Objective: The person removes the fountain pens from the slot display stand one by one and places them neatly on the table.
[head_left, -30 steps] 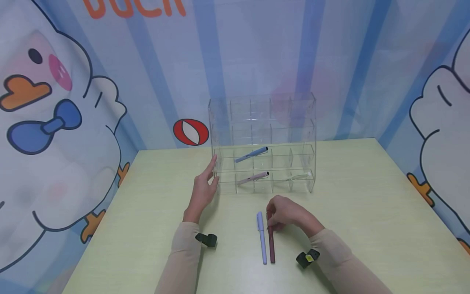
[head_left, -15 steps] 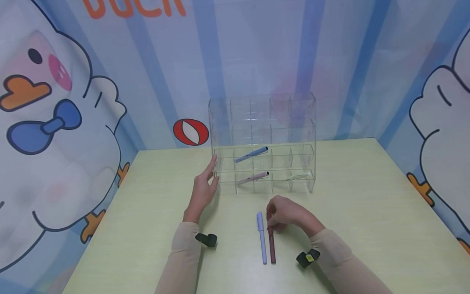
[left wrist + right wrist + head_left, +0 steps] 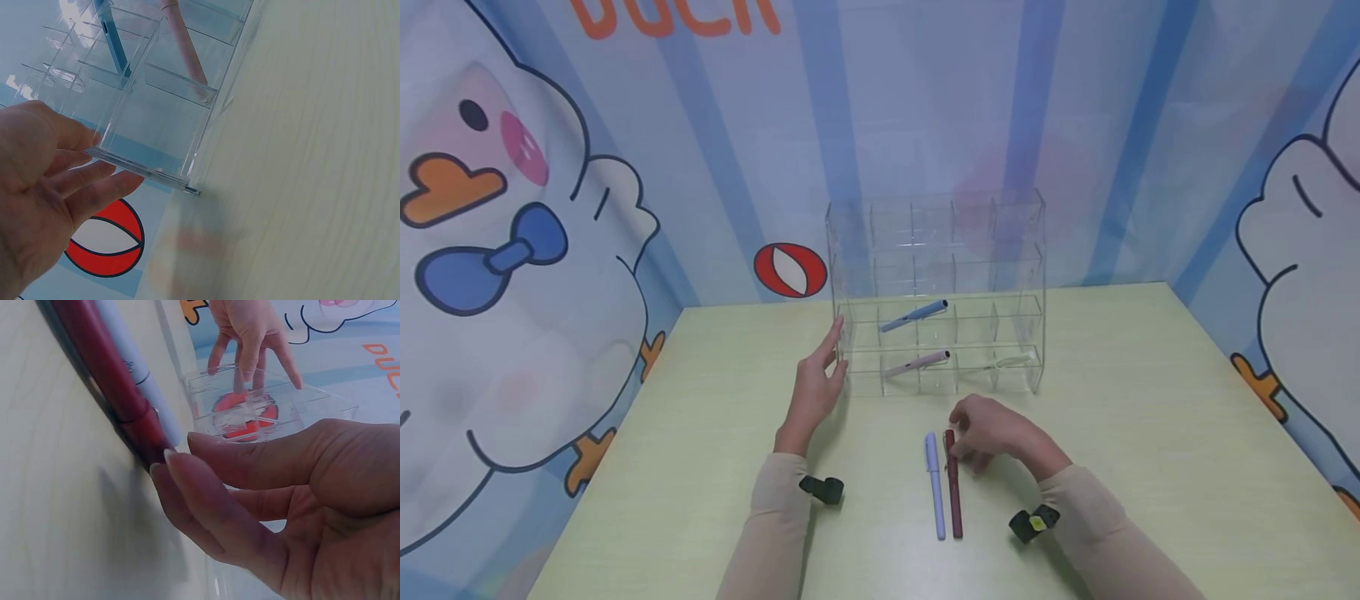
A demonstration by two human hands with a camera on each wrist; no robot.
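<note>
My left hand (image 3: 816, 383) rests its spread fingers against the left side panel of a clear acrylic tiered rack (image 3: 992, 271); in the left wrist view its thumb lies at the panel's front edge. A burgundy pen (image 3: 955, 496) lies capped on the table, parallel to a lilac pen (image 3: 937, 500) on its left. Beside the burgundy cap is my right hand (image 3: 996, 429). Its thumb and fingertips stand slightly apart right at the cap's end in the right wrist view, not closed round the pen (image 3: 103, 359).
Inside the rack, a blue pen (image 3: 914, 316) lies slanted on a lower tier. Below it are a pink pen (image 3: 919, 363) and a pale yellow-green pen (image 3: 1013, 361). A printed curtain (image 3: 925, 100) hangs right behind the table (image 3: 1150, 417).
My right hand has loosened from the burgundy pen's cap and shifted slightly right, uncovering more of the cap. The left hand and rack have stayed put.
</note>
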